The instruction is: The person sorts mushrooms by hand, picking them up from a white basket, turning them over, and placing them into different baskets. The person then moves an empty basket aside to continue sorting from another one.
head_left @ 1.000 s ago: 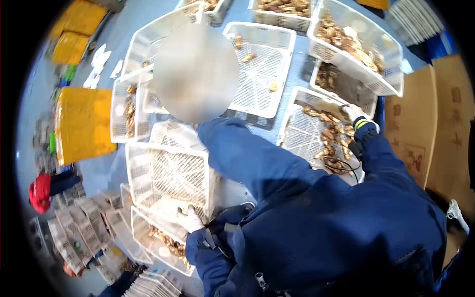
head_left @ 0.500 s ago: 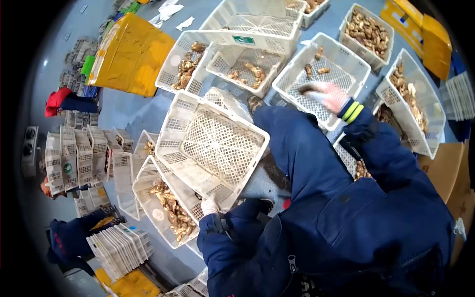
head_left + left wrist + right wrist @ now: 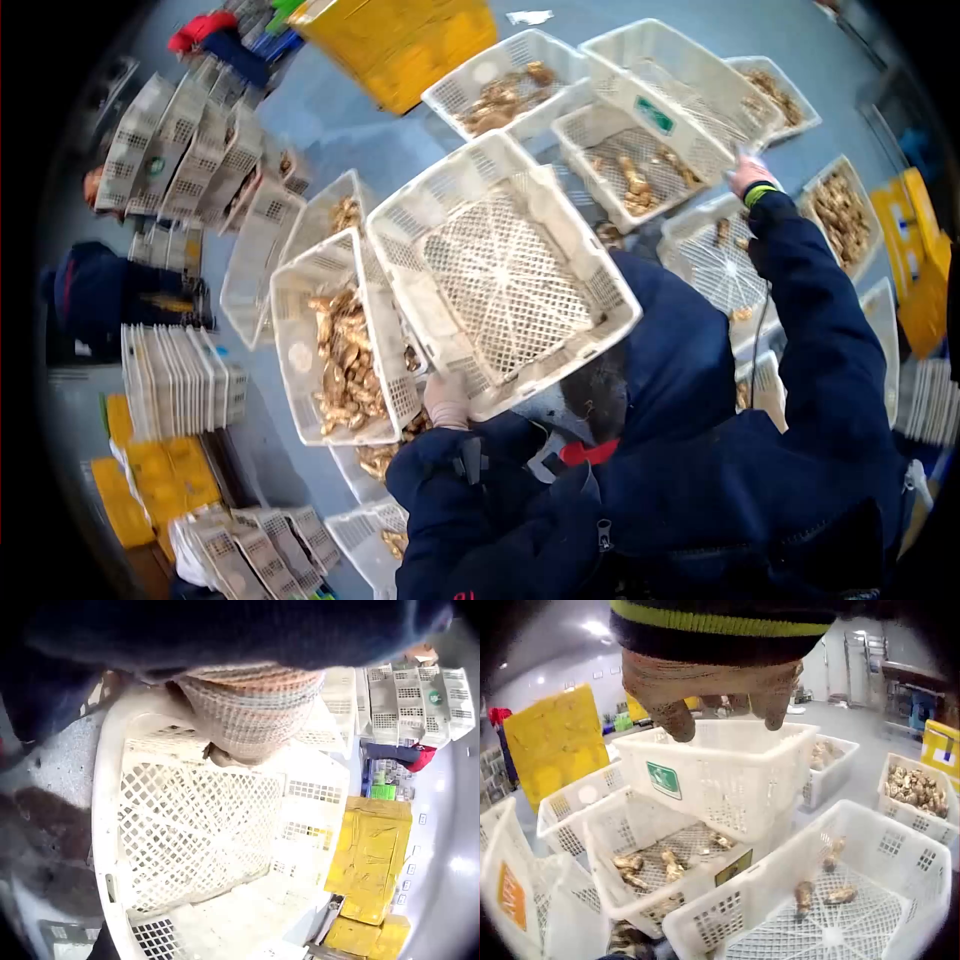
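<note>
My gloved left hand [image 3: 447, 400] grips the near rim of a white plastic crate [image 3: 505, 275], tilted up in front of me. No mushrooms show inside this crate; in the left wrist view the glove [image 3: 247, 720] overlaps its wall and the fingers are mostly hidden. My right hand [image 3: 750, 175] reaches out to the corner of another white crate [image 3: 655, 110] with a green label. In the right wrist view its fingers [image 3: 676, 720] point down, spread apart, close over that crate's rim. Below it stands a crate [image 3: 600, 877] with a few brown mushrooms [image 3: 673, 866].
A crate heaped with mushrooms [image 3: 345, 360] stands left of the tilted one. More crates, such as one with a few mushrooms [image 3: 700, 225], surround my legs. A yellow-wrapped stack [image 3: 400, 45] stands at the back. Another person [image 3: 110, 300] bends near stacked crates [image 3: 185, 380] at left.
My right hand has left the mushroom crate on the right and reached forward to the green-labelled crate. The left hand keeps its crate, now tilted higher. My view has swung round to the left.
</note>
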Available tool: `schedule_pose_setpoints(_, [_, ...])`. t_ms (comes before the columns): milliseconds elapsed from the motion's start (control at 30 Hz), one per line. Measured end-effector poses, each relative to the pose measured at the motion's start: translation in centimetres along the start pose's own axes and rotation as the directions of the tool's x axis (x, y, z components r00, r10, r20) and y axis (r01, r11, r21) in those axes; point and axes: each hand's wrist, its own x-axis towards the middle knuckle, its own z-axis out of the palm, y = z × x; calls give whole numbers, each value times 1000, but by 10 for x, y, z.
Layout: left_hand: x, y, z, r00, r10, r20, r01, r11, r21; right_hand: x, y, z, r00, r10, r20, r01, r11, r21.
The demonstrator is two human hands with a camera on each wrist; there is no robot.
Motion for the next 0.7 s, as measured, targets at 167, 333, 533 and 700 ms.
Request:
schedule_pose_setpoints(167, [-2,4,0,988,-151,-29,145,978,-149,66,-11,47,999,39,-4,-39,965,-258])
schedule_pose_setpoints(333, [-10,25,-1,984,-163,-67,154,981,-122,94,-19,61,999,53,4,-48,937,-345])
schedule_pose_setpoints(533, [-5,1,3,991,-104,-84,104,995,-10,65,-41,52,990,-140,-12,132,955,-265])
schedule_pose_setpoints(700, [-9,30,-4,983,-182,-38,184,982,42,18,-29,-34,964,-241,-115,242,970,-5])
